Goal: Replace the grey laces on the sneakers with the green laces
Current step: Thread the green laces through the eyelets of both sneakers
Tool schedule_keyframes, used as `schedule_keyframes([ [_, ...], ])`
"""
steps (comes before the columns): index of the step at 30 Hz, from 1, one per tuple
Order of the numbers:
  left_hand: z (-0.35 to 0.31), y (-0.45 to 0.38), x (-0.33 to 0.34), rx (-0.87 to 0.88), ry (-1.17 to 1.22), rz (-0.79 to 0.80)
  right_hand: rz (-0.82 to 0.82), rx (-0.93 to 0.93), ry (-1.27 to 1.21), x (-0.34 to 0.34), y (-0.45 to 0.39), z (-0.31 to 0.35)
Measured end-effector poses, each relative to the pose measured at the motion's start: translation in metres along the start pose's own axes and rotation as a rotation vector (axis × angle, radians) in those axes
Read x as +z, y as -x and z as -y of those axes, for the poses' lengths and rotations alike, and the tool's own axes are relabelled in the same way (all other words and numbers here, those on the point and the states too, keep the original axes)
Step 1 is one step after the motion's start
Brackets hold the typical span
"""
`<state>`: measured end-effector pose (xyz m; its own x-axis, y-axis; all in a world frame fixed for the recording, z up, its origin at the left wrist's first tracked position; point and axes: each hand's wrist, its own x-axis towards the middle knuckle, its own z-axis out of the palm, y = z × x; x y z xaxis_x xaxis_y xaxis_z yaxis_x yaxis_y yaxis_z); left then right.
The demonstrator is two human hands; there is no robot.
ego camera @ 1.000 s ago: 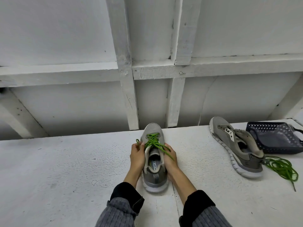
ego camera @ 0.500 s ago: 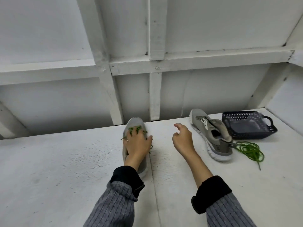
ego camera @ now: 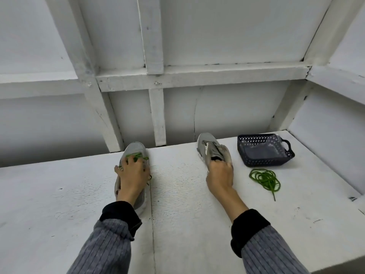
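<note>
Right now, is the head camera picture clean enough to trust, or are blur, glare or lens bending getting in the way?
Head view: soft, even light, no glare, only faint shadows on the white tabletop. Wide-angle bending slants the white wall beams outward. Slight blur on the left hand over the green-laced grey sneaker; the coiled loose green lace and dark perforated plastic basket read sharply.

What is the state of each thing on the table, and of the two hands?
Left sneaker: laced with green, upright.
Right sneaker: no lace visible, lying tilted.
Loose green lace: coiled on the table, untouched.
Dark basket: upright, clear plastic inside.
Left hand: grips the left sneaker.
Right hand: grips the heel end of the right sneaker.
</note>
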<state>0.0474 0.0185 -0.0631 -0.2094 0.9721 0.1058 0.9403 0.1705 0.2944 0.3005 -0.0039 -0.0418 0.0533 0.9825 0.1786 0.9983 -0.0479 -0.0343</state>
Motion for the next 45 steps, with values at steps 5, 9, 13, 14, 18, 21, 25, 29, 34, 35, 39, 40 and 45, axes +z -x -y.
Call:
schedule_keyframes([
  [5, -0.009, 0.008, -0.003, 0.178, 0.119, -0.232, 0.104, -0.113, -0.047, 0.006, 0.014, 0.042],
  [9, -0.04, 0.018, 0.001, 0.236, 0.275, -0.192, 0.1, -0.069, -0.406, 0.0, 0.006, 0.023],
  [13, -0.106, 0.024, 0.001, 0.22, 0.532, -0.106, -0.183, 0.08, -0.759, -0.016, 0.006, -0.024],
  [14, -0.127, 0.024, 0.002, 0.225, 0.555, -0.091, -0.226, 0.131, -0.785, -0.016, 0.005, -0.043],
  [18, -0.202, 0.03, 0.019, 0.338, 0.632, -0.031, -0.232, 0.326, -0.784, -0.006, 0.009, -0.121],
  [21, -0.252, 0.046, 0.048, 0.457, 0.606, 0.024, -0.203, 0.43, -0.751, 0.005, 0.017, -0.172],
  [25, -0.308, 0.076, 0.103, 0.501, 0.508, 0.243, -0.087, 0.481, -0.671, 0.029, 0.03, -0.229],
  [29, -0.324, 0.093, 0.141, 0.476, 0.474, 0.354, 0.075, 0.359, -0.585, 0.056, 0.045, -0.257],
  [34, -0.326, 0.101, 0.162, 0.452, 0.425, 0.248, 0.024, 0.202, -0.446, 0.083, 0.058, -0.268],
  [35, -0.326, 0.099, 0.164, 0.461, 0.406, 0.226, -0.017, 0.185, -0.424, 0.087, 0.059, -0.269],
  [39, -0.323, 0.089, 0.163, 0.414, 0.515, 0.218, -0.125, 0.179, -0.414, 0.095, 0.057, -0.27],
  [40, -0.322, 0.087, 0.16, 0.361, 0.636, 0.229, -0.128, 0.174, -0.409, 0.096, 0.057, -0.271],
  [45, -0.324, 0.085, 0.131, 0.178, 0.946, 0.25, -0.11, 0.244, -0.602, 0.089, 0.056, -0.267],
])
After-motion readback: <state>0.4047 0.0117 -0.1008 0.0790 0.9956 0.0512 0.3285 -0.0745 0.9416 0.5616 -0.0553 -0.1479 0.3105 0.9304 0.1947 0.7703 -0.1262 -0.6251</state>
